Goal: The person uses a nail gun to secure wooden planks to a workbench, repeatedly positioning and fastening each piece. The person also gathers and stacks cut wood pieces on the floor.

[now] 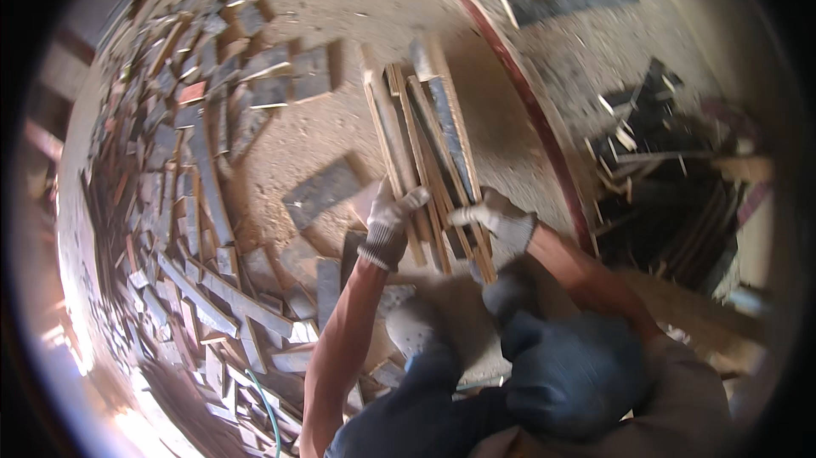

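A bundle of long, narrow plywood strips [422, 148] with dark faces and pale cut edges is held between my hands, its far end pointing away from me. My left hand [393, 213], in a light work glove with a grey cuff, grips the bundle's left side. On the right side, my right hand [500, 218] in a similar glove closes round the outer strips. The strips lie unevenly, some reaching farther out than others. Slight blur hides the exact fingertip positions.
Scrap boards [200, 178] lie heaped across the left. A loose dark board [322, 191] rests on the dusty floor beside the bundle. A red strip [531, 101] runs along the right, with dark offcuts [671, 195] piled beyond it. A green cord [265, 403] lies at lower left.
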`<state>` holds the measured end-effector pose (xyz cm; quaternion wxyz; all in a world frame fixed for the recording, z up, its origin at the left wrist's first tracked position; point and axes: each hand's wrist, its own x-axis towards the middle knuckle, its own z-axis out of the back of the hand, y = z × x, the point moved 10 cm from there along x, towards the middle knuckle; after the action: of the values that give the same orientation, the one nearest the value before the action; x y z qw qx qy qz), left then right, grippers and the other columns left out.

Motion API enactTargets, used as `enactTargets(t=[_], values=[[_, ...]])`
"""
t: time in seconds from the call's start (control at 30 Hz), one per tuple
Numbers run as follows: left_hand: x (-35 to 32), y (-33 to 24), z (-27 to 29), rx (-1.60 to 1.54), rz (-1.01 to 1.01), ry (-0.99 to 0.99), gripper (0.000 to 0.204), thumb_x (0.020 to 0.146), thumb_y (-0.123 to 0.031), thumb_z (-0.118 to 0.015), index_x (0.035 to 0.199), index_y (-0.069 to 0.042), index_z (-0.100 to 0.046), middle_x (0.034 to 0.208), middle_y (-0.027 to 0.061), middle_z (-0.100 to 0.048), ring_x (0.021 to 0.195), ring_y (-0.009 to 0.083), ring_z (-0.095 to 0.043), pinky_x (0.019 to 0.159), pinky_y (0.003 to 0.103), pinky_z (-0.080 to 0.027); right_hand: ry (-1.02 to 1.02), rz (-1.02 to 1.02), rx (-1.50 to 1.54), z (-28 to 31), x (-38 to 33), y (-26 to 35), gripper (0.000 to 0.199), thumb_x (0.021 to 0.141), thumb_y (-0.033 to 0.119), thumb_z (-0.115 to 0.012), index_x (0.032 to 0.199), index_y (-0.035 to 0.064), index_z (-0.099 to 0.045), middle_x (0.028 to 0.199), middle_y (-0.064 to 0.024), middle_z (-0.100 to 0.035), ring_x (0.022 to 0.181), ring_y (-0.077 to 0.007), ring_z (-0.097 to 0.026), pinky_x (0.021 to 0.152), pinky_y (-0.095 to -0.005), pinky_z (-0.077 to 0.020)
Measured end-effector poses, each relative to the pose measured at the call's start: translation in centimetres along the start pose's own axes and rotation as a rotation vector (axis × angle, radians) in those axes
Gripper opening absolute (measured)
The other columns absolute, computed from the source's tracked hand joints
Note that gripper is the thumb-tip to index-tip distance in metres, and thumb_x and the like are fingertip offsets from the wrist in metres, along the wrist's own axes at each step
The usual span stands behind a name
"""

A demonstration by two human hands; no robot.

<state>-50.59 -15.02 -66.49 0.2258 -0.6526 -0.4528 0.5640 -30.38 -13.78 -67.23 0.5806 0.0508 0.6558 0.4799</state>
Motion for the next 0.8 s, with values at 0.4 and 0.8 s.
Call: enactTargets(t=[0.4,0.8], values=[[-3.0,2.8,-5.0,-0.16,0.076,0.082,0.044,0.103,-0.019,-0.075,0.14,0.0,-0.06,0.118,0.0114,-0.075,0.097,0.021,-0.077,0.08,0.034,-0.067,-0.025,0.203,0.077,1.4,-0.5,1.6,0.053,0.093,0.044,-0.086,0.125,0.0046,-0.072,0.11,-0.0082,-0.076,0.101,-0.0199,-0.071,0.098,-0.0357,-0.0572],[-1.3,0.4,-14.1,0.244,-0.366,0.694,0.071,0.107,-0.037,-0.064,0.155,0.011,-0.044,0.134,0.0243,-0.069,0.121,0.029,-0.069,0.104,0.044,-0.058,-0.425,0.709,0.682,8.9,-10.7,1.3,0.105,0.085,0.004,-0.09,0.169,-0.001,-0.027,0.148,-0.0195,-0.062,0.132,-0.0268,-0.064,0.111,-0.0403,-0.0556]])
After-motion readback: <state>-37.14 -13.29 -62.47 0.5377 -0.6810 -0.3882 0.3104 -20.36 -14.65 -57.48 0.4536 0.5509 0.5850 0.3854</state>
